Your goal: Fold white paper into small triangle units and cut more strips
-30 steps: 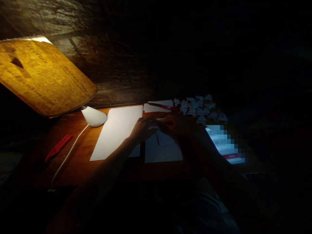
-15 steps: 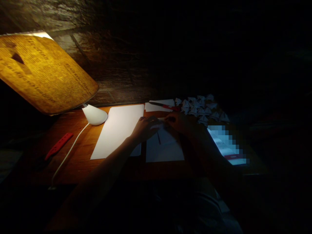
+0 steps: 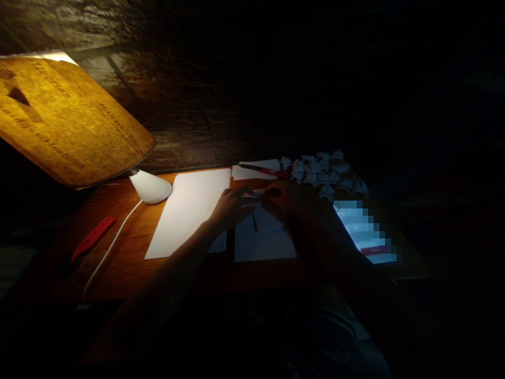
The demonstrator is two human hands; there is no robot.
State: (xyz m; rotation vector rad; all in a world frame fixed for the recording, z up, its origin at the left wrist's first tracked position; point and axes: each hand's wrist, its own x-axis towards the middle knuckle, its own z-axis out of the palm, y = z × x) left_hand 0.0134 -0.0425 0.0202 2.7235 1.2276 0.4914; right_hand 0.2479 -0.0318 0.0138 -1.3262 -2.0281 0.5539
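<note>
My left hand [image 3: 231, 206] and my right hand [image 3: 281, 198] meet over the middle of a lamp-lit wooden desk [image 3: 126, 263]. Both pinch a small piece of white paper [image 3: 252, 195] between their fingertips. Beneath them lies a white sheet [image 3: 264, 242] with a dark pen or pencil on it. A larger white sheet [image 3: 185, 210] lies to the left of my left hand. A heap of several small folded white paper pieces [image 3: 325, 173] sits just behind and right of my right hand.
A white lamp base [image 3: 150, 187] with its cord and a paper-covered shade [image 3: 67, 121] stand at the left. A red strip [image 3: 92, 239] lies near the left edge. A red-handled tool [image 3: 264, 170] rests on paper at the back. A lit screen [image 3: 365, 231] glows at right.
My hands have stayed together on the small paper, with the fingers shifting slightly. The view has drifted a little.
</note>
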